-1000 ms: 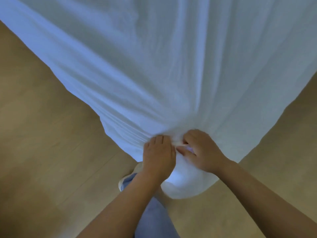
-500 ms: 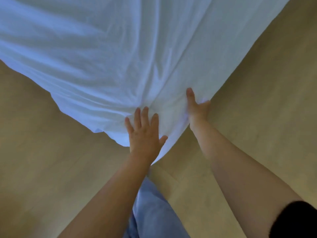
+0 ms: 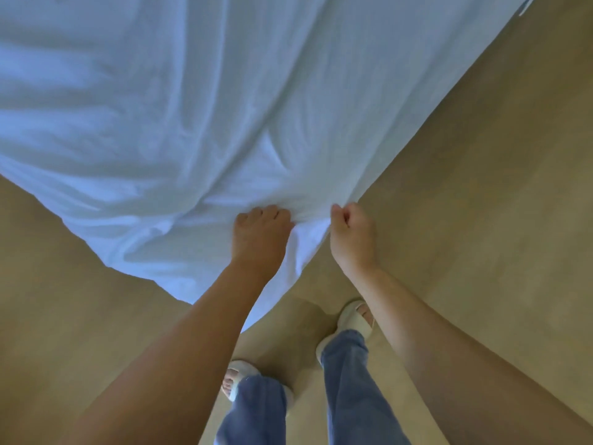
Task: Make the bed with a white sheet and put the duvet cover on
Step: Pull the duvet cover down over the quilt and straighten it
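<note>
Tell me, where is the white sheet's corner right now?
In the head view the sheet corner hangs at centre, gripped between the left hand and the right hand, above the tan floor ahead of the person's feet.

Sheet (image 3: 224, 107): plain white and unpatterned, with a pale blue cast that is strongest toward its left edge and lower corner; the creases show as soft grey-blue shading. Floor (image 3: 481, 187): uniform matt beige-tan, with no visible pattern. Trousers (image 3: 346, 380): mid-blue denim, slightly faded along the legs. Slippers (image 3: 351, 317): both plain off-white.
</note>
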Demonstrator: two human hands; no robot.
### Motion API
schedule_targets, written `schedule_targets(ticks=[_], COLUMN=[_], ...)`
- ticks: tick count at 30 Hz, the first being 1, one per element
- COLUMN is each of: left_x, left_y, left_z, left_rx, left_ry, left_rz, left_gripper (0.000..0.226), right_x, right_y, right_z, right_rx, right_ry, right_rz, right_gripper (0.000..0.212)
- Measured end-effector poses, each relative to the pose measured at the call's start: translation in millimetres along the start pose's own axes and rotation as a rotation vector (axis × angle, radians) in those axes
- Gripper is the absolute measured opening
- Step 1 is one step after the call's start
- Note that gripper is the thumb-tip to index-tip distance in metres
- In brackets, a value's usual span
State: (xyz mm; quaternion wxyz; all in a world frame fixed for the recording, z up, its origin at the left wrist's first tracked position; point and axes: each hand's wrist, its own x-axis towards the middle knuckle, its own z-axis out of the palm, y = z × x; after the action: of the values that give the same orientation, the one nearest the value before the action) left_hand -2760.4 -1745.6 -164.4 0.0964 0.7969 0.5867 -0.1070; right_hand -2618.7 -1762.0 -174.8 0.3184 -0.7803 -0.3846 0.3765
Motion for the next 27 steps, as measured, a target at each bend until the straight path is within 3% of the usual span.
schedule_targets(ticks=[4,9,11,14,18,22,27], left_x=[-33.6,0.5,26.2,65.3,134.6,191.4,268.1], left_y=[40.2,58.5,64.7,88.4,119.7,147.6,172.9], left_z=[8.2,-0.2,-16.0,-47.9,-81.8,-95.7,-95.4], left_rx=[-0.089,-0.130,-0.180,-0.183,-0.098,-0.057,-0.099], left_ry=[-0.206,-0.386,-0.403,-0.203,-0.038,-0.010,-0.091], left_rz=[0.294,-0.036,-0.109,-0.087,-0.078,-0.073,-0.047], left_gripper=[0.013,0.026,0.027,0.031,0.049,0.067,0.097], right_x=[-9.9,24.2,48.4,89.7,143.7,195.7,264.6], right_y=[34.2,38.8,32.4,21.7,4.3,-16.2,-34.4], right_z=[-26.4,-55.8,-69.8,-94.3,-127.0,-152.8,-172.3], right_rx=[0.046,-0.132,-0.111,-0.028,-0.094,-0.012,0.130], right_ry=[-0.061,-0.451,-0.509,-0.396,-0.269,-0.228,-0.178], right_rz=[0.170,0.269,0.295,0.312,0.170,0.179,0.257], right_gripper=[0.039,0.029,0.026,0.019,0.016,0.043,0.042])
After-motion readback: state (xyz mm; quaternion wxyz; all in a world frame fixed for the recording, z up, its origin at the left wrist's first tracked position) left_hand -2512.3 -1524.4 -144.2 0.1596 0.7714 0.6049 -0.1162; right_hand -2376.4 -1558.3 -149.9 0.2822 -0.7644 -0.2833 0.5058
